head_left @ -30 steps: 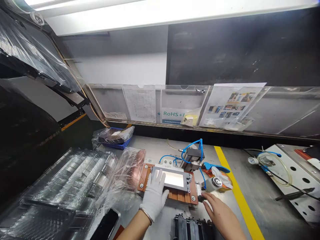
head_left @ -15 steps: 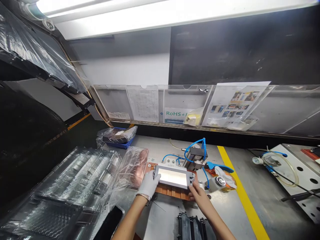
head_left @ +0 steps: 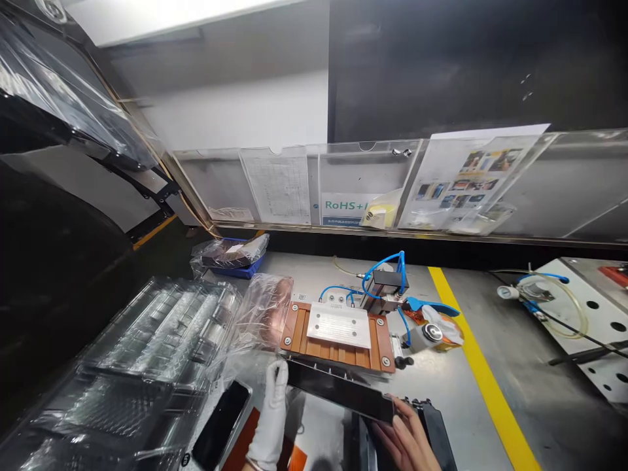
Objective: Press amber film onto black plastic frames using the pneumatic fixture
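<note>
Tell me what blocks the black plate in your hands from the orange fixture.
Nothing visible: the black plate, held by the gloved left hand and bare right hand, sits just off the orange fixture's near edge.

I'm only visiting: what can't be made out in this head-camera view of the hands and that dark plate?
In the head view:
The dark plate's underside: it faces away from the camera.
The gloved left hand's wrist: cut off by the bottom edge.
The dark parts by the bare right hand: partly behind it, cut off below.
The white plate's print: too small to read.
</note>
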Motion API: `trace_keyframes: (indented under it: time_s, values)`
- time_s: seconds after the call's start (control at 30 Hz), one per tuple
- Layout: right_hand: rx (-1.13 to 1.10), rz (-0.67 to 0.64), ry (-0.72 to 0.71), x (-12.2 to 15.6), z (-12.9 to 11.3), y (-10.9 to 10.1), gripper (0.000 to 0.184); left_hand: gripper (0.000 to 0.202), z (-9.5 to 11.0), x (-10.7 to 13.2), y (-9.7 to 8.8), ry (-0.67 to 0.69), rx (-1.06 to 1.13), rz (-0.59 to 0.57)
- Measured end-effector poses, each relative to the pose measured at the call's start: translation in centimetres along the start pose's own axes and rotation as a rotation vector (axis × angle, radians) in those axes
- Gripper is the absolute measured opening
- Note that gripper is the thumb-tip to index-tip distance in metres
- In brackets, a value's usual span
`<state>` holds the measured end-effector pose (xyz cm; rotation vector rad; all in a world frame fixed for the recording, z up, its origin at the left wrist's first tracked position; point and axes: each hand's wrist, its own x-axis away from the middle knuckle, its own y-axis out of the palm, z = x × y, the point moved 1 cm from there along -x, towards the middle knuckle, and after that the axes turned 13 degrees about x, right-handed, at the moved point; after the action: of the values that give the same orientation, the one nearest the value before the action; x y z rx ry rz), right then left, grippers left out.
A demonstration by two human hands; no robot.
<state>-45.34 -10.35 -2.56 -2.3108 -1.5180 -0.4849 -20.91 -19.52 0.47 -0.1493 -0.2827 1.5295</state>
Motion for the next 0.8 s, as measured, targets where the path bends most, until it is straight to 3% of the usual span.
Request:
trace_keyframes:
  time_s: [0.13,0.27,0.33,0.4,0.43,0.5,0.57,0.6,0.67,0.8]
  values:
    - [0.161,-0.135,-0.111,1.7,-2.3,0.3,0.072,0.039,-0.3,0.6,-0.6,-0.056,0.027,0.092]
    - [0.325,-0.272,-0.144,3.0,-4.0,-0.2,0.062,0.037,1.4,0.4,-1.3,0.003,0.039,0.019]
    - [0.366,-0.245,-0.168,3.3,-4.1,-0.6,0.059,0.035,2.8,0.2,-2.1,0.102,0.012,-0.001]
    - [0.414,-0.197,-0.207,3.3,-3.8,-0.9,0.058,0.032,4.5,0.1,-3.0,0.301,-0.136,-0.029]
    - [0.445,-0.190,-0.220,3.2,-3.6,-1.1,0.058,0.030,5.4,0.2,-3.2,0.425,-0.253,-0.098]
    - [0.517,-0.231,-0.213,3.0,-3.2,-1.3,0.058,0.027,6.8,0.5,-3.1,0.596,-0.542,-0.355]
    - [0.567,-0.255,-0.202,3.1,-3.1,-1.2,0.059,0.032,7.8,0.7,-2.2,0.562,-0.790,-0.650]
    - [0.581,-0.253,-0.196,3.2,-3.2,-1.0,0.058,0.034,8.2,0.8,-1.6,0.503,-0.883,-0.743]
    - [0.596,-0.214,-0.182,3.8,-3.5,-0.4,0.057,0.037,8.7,0.9,-0.4,0.409,-0.982,-0.826]
    - [0.580,-0.079,-0.157,5.0,-3.8,0.9,0.054,0.034,9.1,1.4,1.6,0.354,-0.993,-0.870]
